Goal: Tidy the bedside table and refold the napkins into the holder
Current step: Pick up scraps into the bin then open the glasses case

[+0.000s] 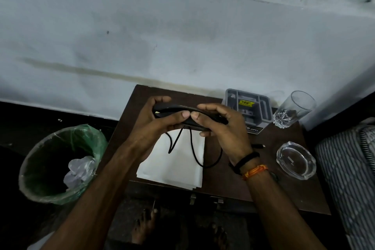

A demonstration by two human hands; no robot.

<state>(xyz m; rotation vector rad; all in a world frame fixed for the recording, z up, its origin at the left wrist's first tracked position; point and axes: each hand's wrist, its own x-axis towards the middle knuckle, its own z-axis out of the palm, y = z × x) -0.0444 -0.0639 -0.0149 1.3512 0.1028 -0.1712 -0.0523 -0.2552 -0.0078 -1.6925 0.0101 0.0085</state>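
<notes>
A black cable bundle (pixel 182 110) is gripped by the left hand (pixel 156 119) and right hand (pixel 219 126), thumbs touching, above napkins (pixel 174 166) on the table (pixel 263 178).

The left hand (pixel 160 115) and right hand (pixel 219 126) are covering most of a black object (pixel 172 108), so its kind is staying unclear. Its cord (pixel 194 152) is disappearing behind the right wrist. Under the grip, the forearms are hiding part of the napkins (pixel 178 160). Right of the grip, the right hand is blocking the grey holder's (pixel 257 107) near corner; its yellow label is too small to read.
</notes>
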